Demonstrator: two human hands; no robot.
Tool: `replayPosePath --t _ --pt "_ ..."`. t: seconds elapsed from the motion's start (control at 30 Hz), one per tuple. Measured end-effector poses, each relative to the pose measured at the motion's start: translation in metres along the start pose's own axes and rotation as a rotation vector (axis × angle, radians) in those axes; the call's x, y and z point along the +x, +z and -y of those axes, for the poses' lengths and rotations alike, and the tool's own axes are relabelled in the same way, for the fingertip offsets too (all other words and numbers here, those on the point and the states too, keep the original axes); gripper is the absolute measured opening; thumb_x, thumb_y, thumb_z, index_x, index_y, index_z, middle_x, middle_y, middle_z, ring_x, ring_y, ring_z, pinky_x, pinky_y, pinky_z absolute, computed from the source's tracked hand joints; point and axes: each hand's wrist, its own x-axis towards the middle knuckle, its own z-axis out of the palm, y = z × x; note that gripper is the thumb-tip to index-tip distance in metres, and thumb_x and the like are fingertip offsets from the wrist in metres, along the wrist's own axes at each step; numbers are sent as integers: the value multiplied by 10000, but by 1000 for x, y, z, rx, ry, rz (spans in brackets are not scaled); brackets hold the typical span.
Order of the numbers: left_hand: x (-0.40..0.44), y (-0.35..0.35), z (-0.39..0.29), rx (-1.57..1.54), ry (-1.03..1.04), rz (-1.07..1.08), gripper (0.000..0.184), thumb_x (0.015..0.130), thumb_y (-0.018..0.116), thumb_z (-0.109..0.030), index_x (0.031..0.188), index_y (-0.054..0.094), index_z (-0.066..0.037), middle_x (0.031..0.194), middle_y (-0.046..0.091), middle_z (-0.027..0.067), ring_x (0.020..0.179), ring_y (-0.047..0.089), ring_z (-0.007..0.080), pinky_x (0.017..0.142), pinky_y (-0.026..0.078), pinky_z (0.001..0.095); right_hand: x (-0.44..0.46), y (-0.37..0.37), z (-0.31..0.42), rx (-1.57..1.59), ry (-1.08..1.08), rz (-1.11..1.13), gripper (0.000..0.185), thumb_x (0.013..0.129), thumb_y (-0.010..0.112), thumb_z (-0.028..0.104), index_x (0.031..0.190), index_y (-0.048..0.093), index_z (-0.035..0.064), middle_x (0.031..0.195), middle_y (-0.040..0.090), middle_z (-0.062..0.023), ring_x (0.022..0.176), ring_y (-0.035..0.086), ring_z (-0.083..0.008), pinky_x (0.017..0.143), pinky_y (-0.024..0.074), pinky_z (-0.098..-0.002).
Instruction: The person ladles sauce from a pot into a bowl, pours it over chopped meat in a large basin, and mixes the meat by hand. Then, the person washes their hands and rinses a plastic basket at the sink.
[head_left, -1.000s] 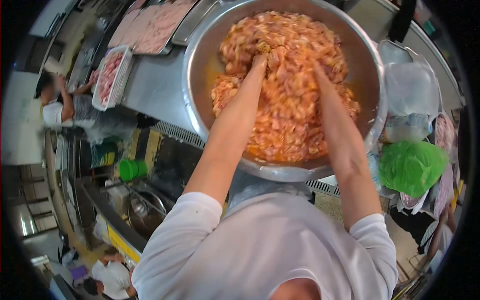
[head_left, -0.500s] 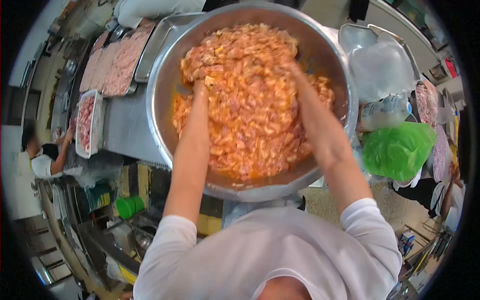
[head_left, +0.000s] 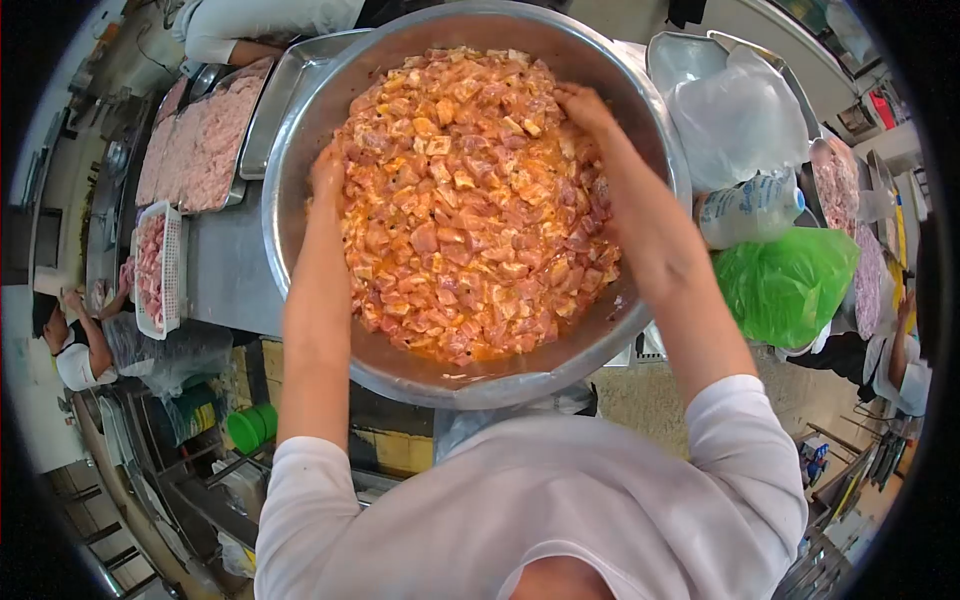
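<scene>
A large round steel bowl (head_left: 465, 388) holds a heap of cubed meat (head_left: 460, 220) coated in orange marinade. My left hand (head_left: 326, 172) rests between the heap's left side and the bowl wall, its fingers largely hidden. On the upper right of the heap is my right hand (head_left: 585, 106), the back of it in view and its fingertips against or behind the meat. Whether either hand grips any pieces cannot be made out.
Left: a tray of pale meat (head_left: 205, 140), an empty metal tray (head_left: 258, 150) and a white basket (head_left: 172, 270). Right: a clear plastic bag (head_left: 745, 120), a jug (head_left: 750, 208) and a green bag (head_left: 790, 285). Co-workers stand left (head_left: 82, 350), top left and right.
Both hands have come up out of the meat toward the bowl's sides, the left one farther outward. The heap now lies gathered in the middle. The whole view has shifted, with the bowl farther left.
</scene>
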Motion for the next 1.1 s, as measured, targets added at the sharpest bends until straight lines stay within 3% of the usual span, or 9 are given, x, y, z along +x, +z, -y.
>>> replayPosePath --t 0.1,0.23,0.37,0.5,0.53,0.67,0.9,1.0,1.1 --pt "-13 55 1 -394 -218 89 540 969 480 -427 1333 516 -29 1271 593 124 1023 616 216 838 538 321 7 65 -41 472 403 146 379 932 572 299 1174 655 19 1197 634 -145 1049 608 -256 889 495 -397" --pt "-40 122 -36 -370 -227 50 571 946 515 -462 1328 528 -39 1235 609 123 1067 594 229 881 514 337 -49 120 31 412 288 274 354 927 592 304 1159 666 48 1282 575 -133 1126 564 -250 902 493 -410" --pt "22 101 -45 -350 -39 148 569 912 568 -468 1297 567 -50 1177 639 126 1074 591 231 878 499 345 -62 66 126 298 118 293 328 922 612 310 1144 677 77 1368 516 -122 1202 521 -243 915 491 -423" --pt "20 36 -92 345 264 33 468 912 575 -396 1218 640 -48 1185 652 97 1002 637 247 887 492 358 43 19 81 28 -83 300 337 894 626 309 1173 678 127 1095 692 -75 1048 635 -276 912 496 -391" --pt "23 34 -76 149 144 83 448 924 556 -383 1209 637 -46 1158 655 107 989 640 236 857 509 359 76 14 32 -58 -203 267 358 885 631 318 1173 674 110 1024 715 -69 982 660 -264 900 499 -380" --pt "24 64 -20 -402 -235 227 421 948 522 -366 1190 632 -40 1120 658 121 971 645 220 813 534 362 43 39 -26 64 218 180 455 887 617 389 1162 662 29 1128 677 -138 962 633 -204 878 500 -378" --pt "-39 124 -67 -437 -214 398 459 944 528 -402 1191 636 -30 1175 650 106 999 639 242 874 505 361 23 152 -47 610 -183 499 328 942 569 294 1148 667 59 966 695 -87 858 640 -181 723 523 -334" --pt "-45 76 -69 -206 -159 147 405 946 531 -369 1174 638 -52 1163 649 114 985 644 221 821 527 341 -13 67 99 -289 -104 497 330 928 586 353 1137 671 113 923 688 -100 833 632 -180 732 530 -334" --pt "-55 4 -44 505 -18 -43 342 950 539 -302 1185 628 -69 1148 645 129 977 650 200 744 560 323 22 42 130 -95 -54 440 348 873 641 379 1073 708 102 963 710 -132 899 671 -254 803 540 -390"
